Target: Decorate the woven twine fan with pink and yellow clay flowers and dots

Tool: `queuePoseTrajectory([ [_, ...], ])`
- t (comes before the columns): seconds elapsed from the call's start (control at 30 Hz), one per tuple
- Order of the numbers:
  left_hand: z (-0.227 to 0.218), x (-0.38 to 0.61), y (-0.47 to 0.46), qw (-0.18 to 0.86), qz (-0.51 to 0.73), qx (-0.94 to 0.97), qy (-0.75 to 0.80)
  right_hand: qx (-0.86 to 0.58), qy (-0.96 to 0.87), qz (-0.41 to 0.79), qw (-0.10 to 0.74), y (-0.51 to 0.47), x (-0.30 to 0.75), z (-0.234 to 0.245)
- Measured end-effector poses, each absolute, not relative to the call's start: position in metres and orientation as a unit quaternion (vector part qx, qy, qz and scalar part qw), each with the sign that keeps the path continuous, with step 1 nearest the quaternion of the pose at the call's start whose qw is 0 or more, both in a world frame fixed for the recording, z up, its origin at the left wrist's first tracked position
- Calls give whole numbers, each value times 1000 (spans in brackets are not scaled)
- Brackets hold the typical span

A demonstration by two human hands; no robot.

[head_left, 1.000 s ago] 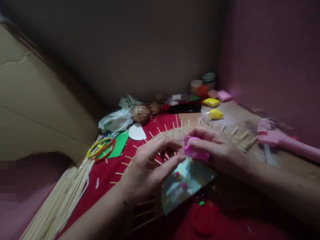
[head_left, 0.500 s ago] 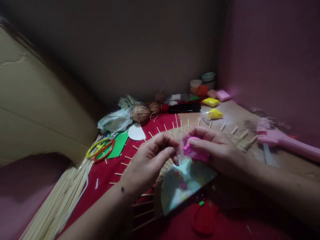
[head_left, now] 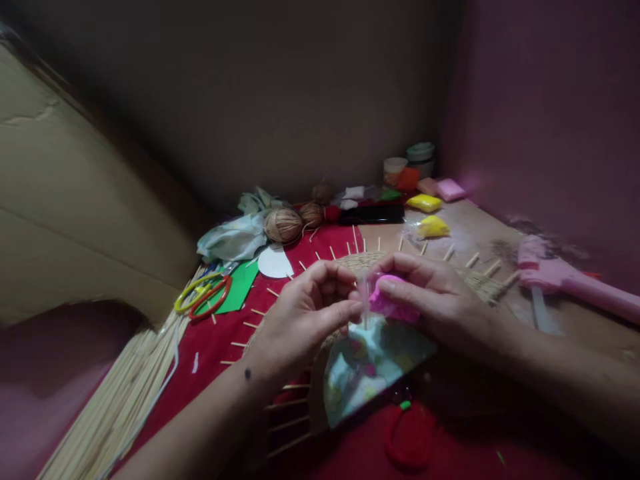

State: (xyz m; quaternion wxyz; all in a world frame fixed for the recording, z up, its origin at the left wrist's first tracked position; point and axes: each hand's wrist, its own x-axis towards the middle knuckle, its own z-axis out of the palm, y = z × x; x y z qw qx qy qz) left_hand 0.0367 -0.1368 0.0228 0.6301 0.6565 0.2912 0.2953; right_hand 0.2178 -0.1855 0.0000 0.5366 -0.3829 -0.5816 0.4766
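Packet (head_left: 399,301), pink in clear wrap (head_left: 365,303), is mid-scene in your R hand (head_left: 443,293), pinched btwn thumb & fingers; your L hand (head_left: 305,313) has thumb & fingertips close tog. by the wrap's left edge, can't tell if gripping; floral half-round panel (head_left: 383,380) lies under both, near side; twine balls (head_left: 283,225) far; green sheet (head_left: 243,285) left; pink tool (head_left: 575,277) right.

We see the pink clay packet (head_left: 394,309) partly hidden by our right fingers (head_left: 400,289), the stick bundle (head_left: 113,407) cropped below.
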Motion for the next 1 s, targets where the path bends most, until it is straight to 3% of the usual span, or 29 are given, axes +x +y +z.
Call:
queuePoseTrajectory([
  [0.17, 24, 36, -137, 619, 289, 668, 295, -389, -612, 437, 532, -187, 217, 3],
  [0.37, 19, 33, -142, 370, 353, 795, 326, -420, -599, 451, 511, -191, 213, 8],
  [0.6, 17, 32, -143, 215, 363, 855, 302, -409, -568, 483, 526, -192, 212, 7],
  [0.83, 19, 29, -140, 158, 318, 899, 255, -394, -601, 466, 517, -189, 214, 5],
  [1.0, 15, 32, -142, 181, 324, 893, 256, -382, -602, 479, 513, -187, 212, 2],
])
